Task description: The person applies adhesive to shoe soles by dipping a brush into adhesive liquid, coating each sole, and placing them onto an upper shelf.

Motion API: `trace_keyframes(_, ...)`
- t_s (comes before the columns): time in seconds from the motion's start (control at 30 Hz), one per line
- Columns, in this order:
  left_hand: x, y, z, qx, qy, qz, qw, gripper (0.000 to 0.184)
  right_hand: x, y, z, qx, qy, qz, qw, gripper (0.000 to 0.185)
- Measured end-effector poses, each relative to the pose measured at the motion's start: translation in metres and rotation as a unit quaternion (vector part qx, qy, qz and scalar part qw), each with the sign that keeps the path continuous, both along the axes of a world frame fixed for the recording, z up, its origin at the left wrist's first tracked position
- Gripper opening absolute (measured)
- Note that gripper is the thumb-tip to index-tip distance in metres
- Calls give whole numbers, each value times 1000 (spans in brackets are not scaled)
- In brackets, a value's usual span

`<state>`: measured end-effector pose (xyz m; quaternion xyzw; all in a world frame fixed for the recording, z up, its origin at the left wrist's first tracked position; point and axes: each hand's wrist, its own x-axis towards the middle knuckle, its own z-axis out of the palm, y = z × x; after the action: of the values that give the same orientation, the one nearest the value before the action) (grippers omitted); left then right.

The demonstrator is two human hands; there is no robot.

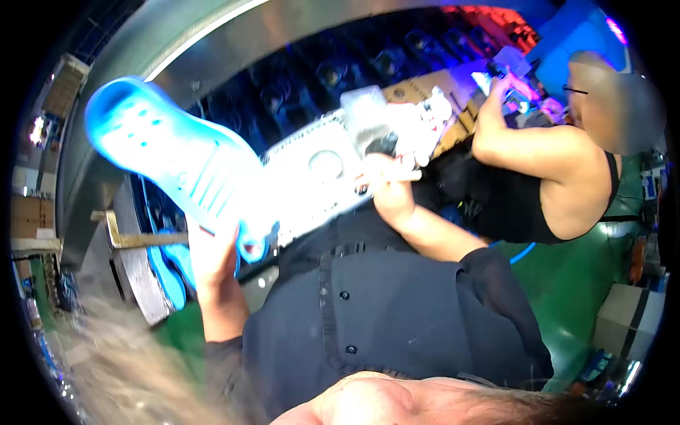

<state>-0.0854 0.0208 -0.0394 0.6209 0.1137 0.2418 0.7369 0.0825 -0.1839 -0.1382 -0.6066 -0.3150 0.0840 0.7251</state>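
Note:
My left hand (212, 248) is closed around the edge of a light-blue foam clog (177, 149), tilted up at the left. Small dark spots show on its broad end, and strong light washes out its middle. My right hand (389, 188) is over the white work surface (304, 159), its fingers curled beside a pale stick-like piece (407, 175). Whether the fingers grip that piece is too blurred to make out. Just beyond them are a dark rounded object (381, 145) and a clear plastic container (363, 110).
Dark machinery with a row of round fittings (333, 74) runs behind the work surface. More blue shoe-like pieces (166, 276) are at lower left beside a metal bracket (134, 239). At right a co-worker (545, 156) handles something under purple light. Cardboard (418, 88) lies between us.

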Motion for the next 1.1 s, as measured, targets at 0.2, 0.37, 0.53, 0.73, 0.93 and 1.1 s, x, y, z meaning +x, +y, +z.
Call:
trace_keyframes(0.2,61,-9,66,-77,37,-244,966,72,5,-13,0,-19,7,1,1000,31)
trace_keyframes(0.37,206,51,116,-195,-45,-205,958,41,7,-17,-7,-10,74,17,997,31)
trace_keyframes(0.53,188,15,107,-191,-36,-236,952,52,12,-26,-12,-2,82,-8,997,31)
trace_keyframes(0.73,75,45,10,22,130,-83,988,48,19,-25,-21,-26,70,15,997,32)
trace_keyframes(0.93,-91,134,-119,500,340,303,737,44,15,-6,-30,-24,109,65,992,32)
trace_keyframes(1.1,-132,140,-174,460,562,218,652,32,10,8,-28,-40,112,98,988,31)
